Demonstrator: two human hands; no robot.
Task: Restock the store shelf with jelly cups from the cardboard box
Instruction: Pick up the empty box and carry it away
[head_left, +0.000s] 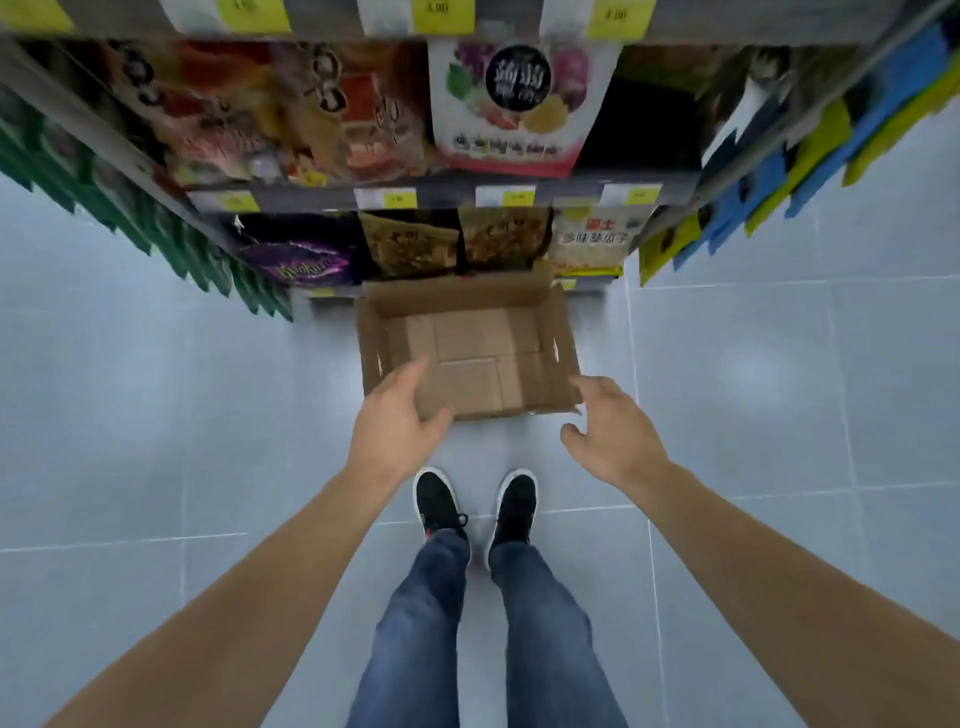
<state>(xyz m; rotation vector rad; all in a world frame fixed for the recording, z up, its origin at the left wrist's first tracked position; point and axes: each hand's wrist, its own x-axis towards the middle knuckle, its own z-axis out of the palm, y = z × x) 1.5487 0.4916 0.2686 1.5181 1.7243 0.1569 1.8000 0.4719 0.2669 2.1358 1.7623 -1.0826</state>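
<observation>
Head camera looks straight down at both arms reaching toward a cardboard box (470, 345) sitting on the grey tile floor (130, 415), pushed up against the bottom of the store shelf (519, 200). Left hand (397, 415) has its fingers loosely spread and a bit curved, and the fingertips overlap the box's near left corner, thumb sticking out toward the near edge; can't honestly tell if it's touching the cardboard or just hovering above it. Right hand (605, 428) is wide too, fingers relaxed and slightly bent, holding nothing, with the fingertips just beside the near right corner of the box and the thumb pointing inward over bare floor. So the box sits right beyond and between the two sets of fingertips. Its flaps are up and the inside shows only plain brown cardboard bottom, no jelly cups that I can make out in there. Farther past the fingers, the shelf rows carry snack bags, including a white bag with fruit pictures (519, 104) up high and brownish packs (410, 244) on the lowest row right behind the box, with yellow price tags (400, 199) along the shelf edges. It's too blurry to say whether any of it is jelly cups. Back toward the wrists, black sneakers (439, 501) and blue jeans (421, 623) stand on the tiles just short of the box.
</observation>
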